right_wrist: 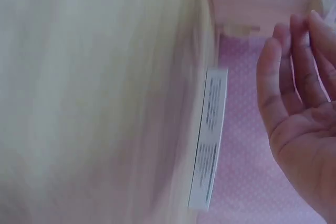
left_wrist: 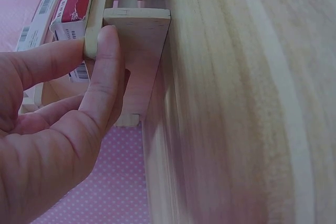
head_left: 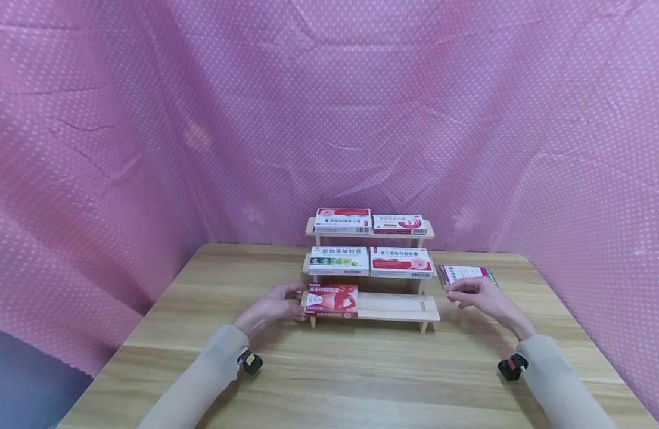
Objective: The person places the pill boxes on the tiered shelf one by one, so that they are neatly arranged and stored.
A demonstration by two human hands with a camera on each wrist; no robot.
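A three-tier wooden display stand (head_left: 399,305) holds medicine boxes. My left hand (head_left: 276,307) pinches the left end of its bottom shelf; in the left wrist view the thumb and fingers (left_wrist: 107,45) are on either side of the board edge. Beside them on that shelf lies a red medicine box (head_left: 331,300). To the right of the stand my right hand (head_left: 482,296) hovers with loosely bent fingers and nothing in it. Just behind it, flat on the table, is a white, green and pink medicine box (head_left: 466,273), partly covered by the hand; the right wrist view shows its printed white side (right_wrist: 210,140).
On the middle shelf lie a white and green box (head_left: 338,260) and a white and red box (head_left: 401,262). Two more boxes (head_left: 342,220) lie on the top shelf. A pink dotted curtain (head_left: 329,119) hangs behind the wooden table (head_left: 361,375).
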